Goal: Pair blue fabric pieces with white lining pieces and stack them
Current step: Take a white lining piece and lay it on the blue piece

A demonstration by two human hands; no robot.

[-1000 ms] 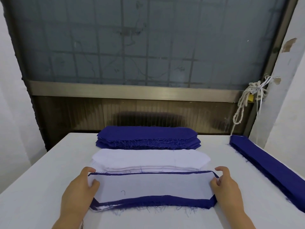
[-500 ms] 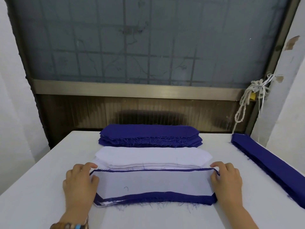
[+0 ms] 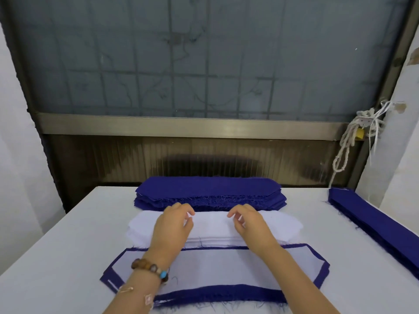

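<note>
- Bottom centre of frame: paired stack [image 3: 226, 266], white lining on blue fabric, lies flat on the desk [image 3: 56, 257]; we see both forearms crossing above it.
- Mid-frame: white lining stack [image 3: 213, 227] just beyond it. Left hand [image 3: 172, 227], fingers curled, pinches the top sheet's far edge. Right hand [image 3: 251, 225], fingers curled over the same edge; we cannot tell whether they grip.
- Further up: blue fabric pile [image 3: 208, 189], just behind the white stack.
- Right edge: long blue strips [image 3: 374, 225], well apart.

Fingers [image 3: 235, 213] on the white lining stack [image 3: 210, 227] (pinching or not, unclear); side blue strips [image 3: 374, 223] cut off right.
</note>
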